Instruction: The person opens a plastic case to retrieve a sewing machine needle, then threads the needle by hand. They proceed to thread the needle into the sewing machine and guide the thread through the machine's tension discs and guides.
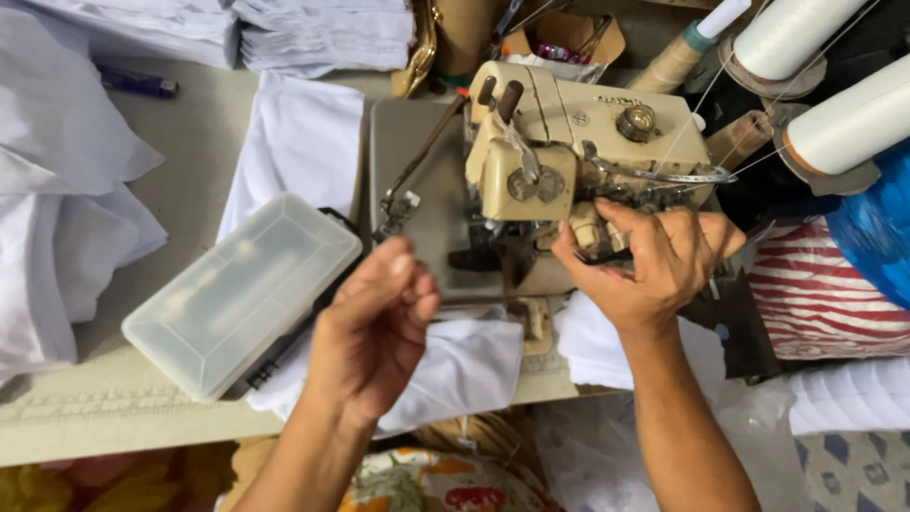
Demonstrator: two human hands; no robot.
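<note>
I see the cream-coloured metal overlock sewing machine [569, 161] standing on the grey tabletop [190, 152], and I take it as my landmark. My right hand [654, 261] rests against the machine's front lower right side, its grip pressed on the small parts there; whether the fingers are clamped on any one piece, I cannot tell. My left hand [374, 322] hovers in front of the machine, a little to its left, thumb and fingertips pinched together; whether a thread sits between them I cannot tell.

Left of the machine, just beside my left hand, a clear rectangular plastic box [242, 294] lies on the tabletop. Folded white cloth [303, 142] lies behind that box, touching the machine's base plate, and more white cloth [464, 365] hangs over the tabletop's edge in front of the machine. To the right of the machine and behind it stand large white thread cones [844, 123], with thin threads running down to the machine. A red-and-white striped fabric [815, 299] sits right of the machine.
</note>
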